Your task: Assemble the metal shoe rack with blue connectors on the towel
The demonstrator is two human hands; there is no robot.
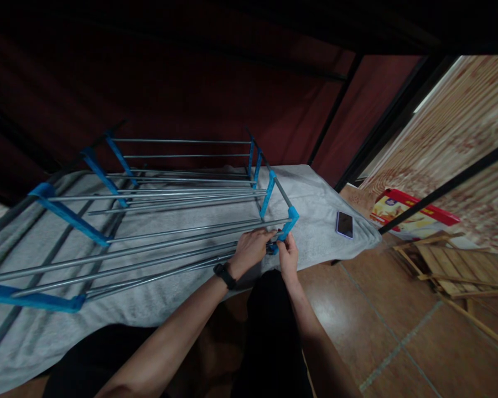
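A rack of grey metal tubes (161,243) and blue plastic joining pieces lies across a grey blanket. My left hand (251,250), with a dark watch on its wrist, is closed around the end of a tube beside the front right blue connector (290,221). My right hand (289,255) pinches the lower part of that same connector from the right. The fingers partly cover the spot where tube and connector meet, so I cannot tell whether the tube sits inside. Several other tubes lie loose or slanted along the rack, next to a blue bracket (72,221) on the left.
A phone (345,225) lies on the blanket (311,188) to the right. Dark posts (336,108) stand at the bed's corner. On the tiled floor are a red and yellow box (415,213) and a folded wooden chair (460,271). A dark red curtain (182,83) hangs behind.
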